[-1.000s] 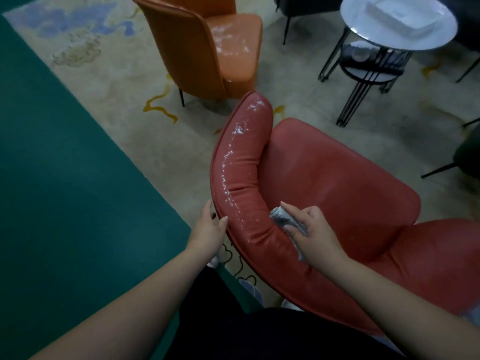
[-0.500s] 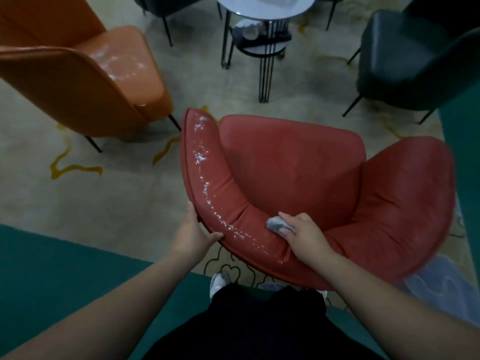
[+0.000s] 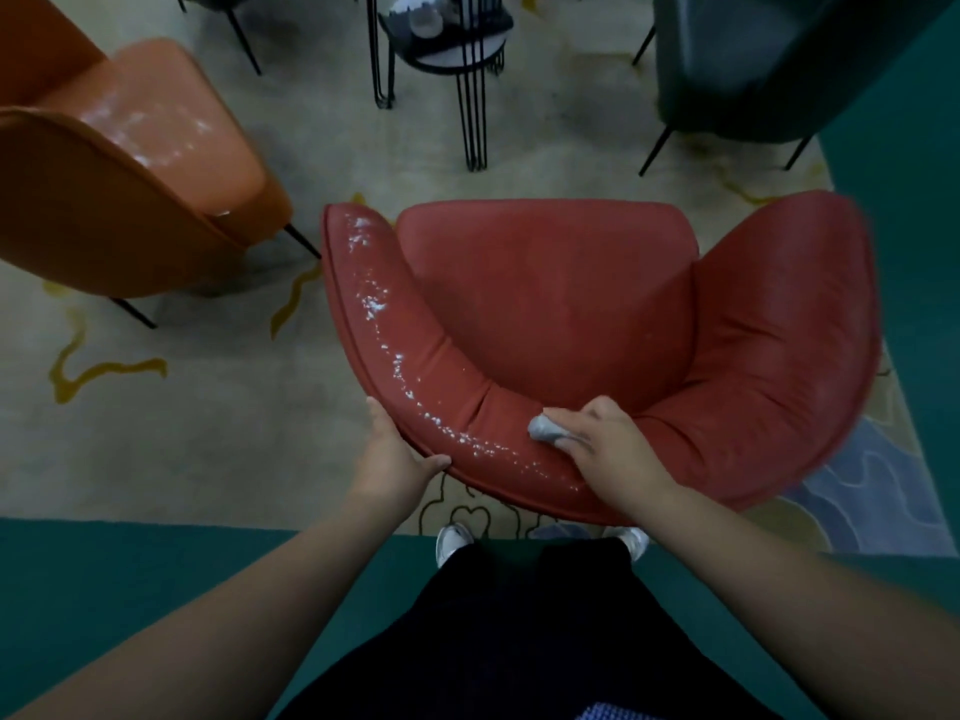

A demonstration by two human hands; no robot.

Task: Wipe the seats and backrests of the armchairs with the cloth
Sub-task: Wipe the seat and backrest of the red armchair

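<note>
A: Right hand (image 3: 610, 449) is down on the padded top of the red armchair (image 3: 545, 314), fingers clamped on a balled grey cloth (image 3: 545, 427) that pokes out to their left.

B: And the left hand (image 3: 397, 459)?

A: Gripping the chair's outer rim, thumb hooked on top, fingers curled out of sight behind the edge. Between the two hands runs a trail of white flecks (image 3: 415, 387) along the backrest, curving away up the left arm.

B: What lies beyond those fingers?

A: An orange armchair (image 3: 130, 163) off to the left, a wire-legged side worktop (image 3: 447, 49) straight ahead, a dark chair (image 3: 737, 65) to the right.
</note>
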